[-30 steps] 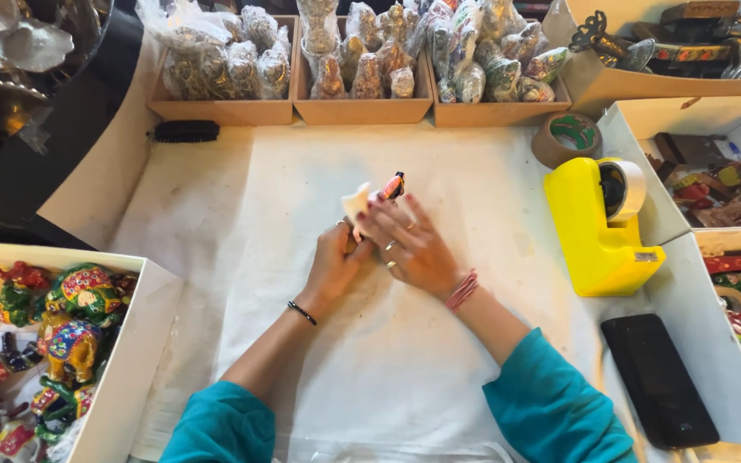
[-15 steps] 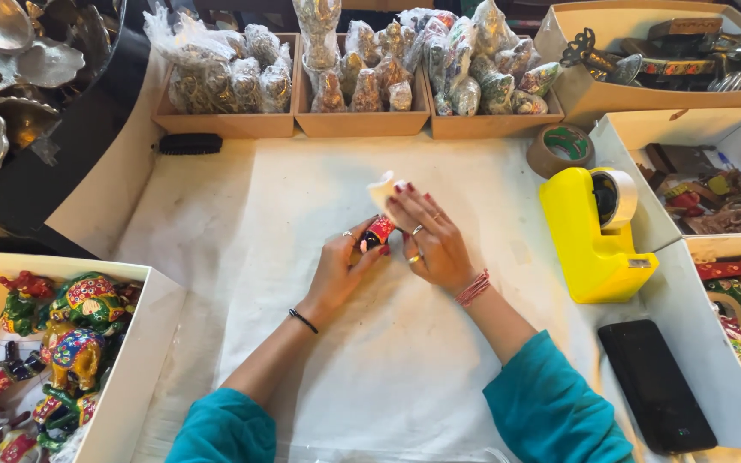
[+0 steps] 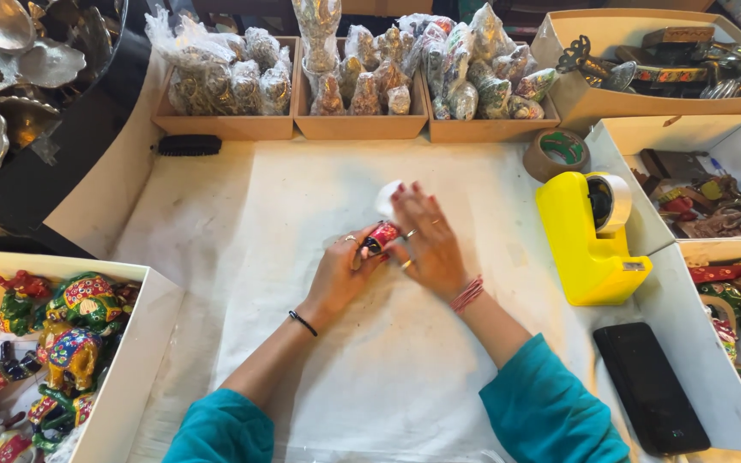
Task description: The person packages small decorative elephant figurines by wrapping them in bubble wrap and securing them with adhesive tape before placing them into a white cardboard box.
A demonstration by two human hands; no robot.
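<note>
At the middle of the white paper-covered table [image 3: 216, 223], seen from the head camera, both hands meet over a large sheet of white wrapping paper [image 3: 370, 369]. The left hand [image 3: 340, 274] comes in from the near left, its fingers curled and pinching the end of a small red painted figurine [image 3: 381, 237] with a dark tip. The right hand [image 3: 426, 244] lies just to the right of it, palm down, fingers close together and pressed flat over the figurine and over a bit of white paper [image 3: 385, 197] that sticks out beyond the fingertips on the far side. The figurine sits between the two hands, touching both, low against the sheet.

A black band circles the left wrist and a pink thread band the right; both arms wear teal sleeves.

To the right stands a yellow plastic tape dispenser [image 3: 589, 244] with a white roll, and just beyond it lies a roll of brown packing tape [image 3: 557, 153]. Near right, a black flat phone [image 3: 649, 386] rests on the table. Along the far edge, three shallow brown cardboard trays [image 3: 358, 127] hold figures bagged in clear plastic. At the near left, a white box [image 3: 126, 360] holds colourfully painted elephant figurines [image 3: 75, 330]. A black brush [image 3: 189, 145] lies far left.
</note>
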